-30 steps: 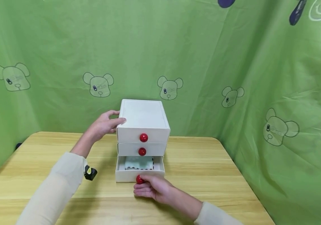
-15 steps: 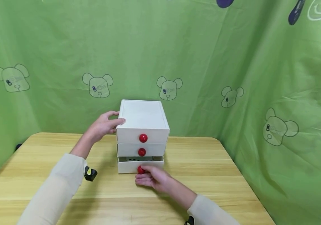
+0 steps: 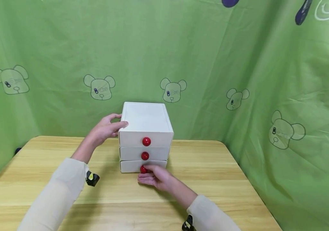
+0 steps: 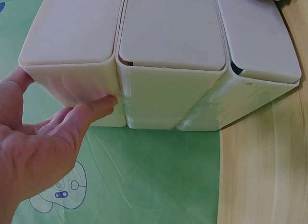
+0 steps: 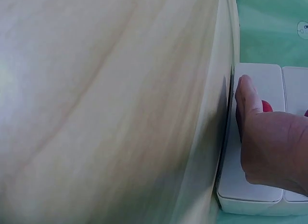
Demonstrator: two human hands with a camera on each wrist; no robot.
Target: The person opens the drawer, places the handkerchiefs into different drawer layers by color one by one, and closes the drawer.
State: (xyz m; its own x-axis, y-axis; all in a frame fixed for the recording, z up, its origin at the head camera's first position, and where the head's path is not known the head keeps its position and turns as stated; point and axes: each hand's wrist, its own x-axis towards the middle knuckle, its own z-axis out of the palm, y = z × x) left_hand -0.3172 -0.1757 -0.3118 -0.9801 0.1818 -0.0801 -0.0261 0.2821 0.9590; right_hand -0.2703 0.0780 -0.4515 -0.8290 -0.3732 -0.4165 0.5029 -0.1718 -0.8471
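A white three-drawer cabinet stands on the table, a round red knob on each drawer. At its left side is my left hand, thumb over the top edge and extended fingers against the side wall, as the left wrist view also shows. My right hand pinches the lowest red knob, with the other fingers below it. The bottom drawer is almost flush with the front; a narrow dark gap shows at its corner in the left wrist view. The drawer's inside is hidden.
The upper knob and middle knob are on drawers that sit in the cabinet. Under everything lies the light wooden table. A green curtain with bear drawings hangs close behind and at both sides.
The bottom drawer has slid back into the cabinet, my right hand moving with its knob. A pale cloth with a dark-patterned edge, seen inside earlier, is out of sight. My left hand stays put.
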